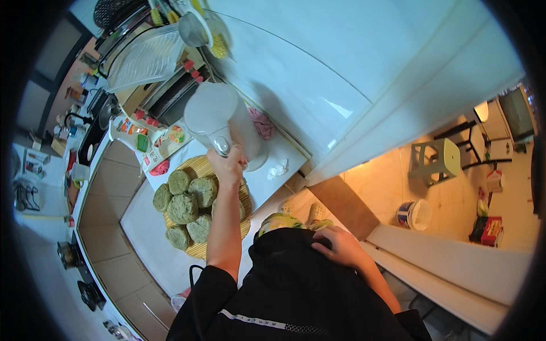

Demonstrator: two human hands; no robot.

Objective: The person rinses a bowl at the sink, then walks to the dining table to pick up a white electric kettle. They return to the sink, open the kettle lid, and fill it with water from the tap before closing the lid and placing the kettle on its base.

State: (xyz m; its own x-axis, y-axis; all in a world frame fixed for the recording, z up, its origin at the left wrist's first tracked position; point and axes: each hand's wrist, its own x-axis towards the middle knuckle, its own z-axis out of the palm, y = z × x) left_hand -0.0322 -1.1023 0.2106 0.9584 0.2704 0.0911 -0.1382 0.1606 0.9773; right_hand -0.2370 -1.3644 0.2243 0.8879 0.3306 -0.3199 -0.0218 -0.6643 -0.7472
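Observation:
My left hand [230, 164] grips the handle of a white lidded jug [213, 108] that has a shiny button by its handle. The jug is over a white countertop, near the tiled wall; whether it rests on the surface I cannot tell. Below my left forearm lies a round woven mat [198, 251] bearing several rough green buns [182, 209], partly hidden by the arm. My right hand [341, 247] is at my waist against my black shirt [290, 281], thumb and fingers apart, with no object visible in it.
A crumpled white tissue [278, 169] and pink cloth [261, 122] lie beside the jug. Left of it are a printed food packet [168, 143], a spray bottle [130, 132] and a rack holding a clear plastic tray [147, 59]. A doorway on the right shows a stool [448, 160] and bucket [413, 214].

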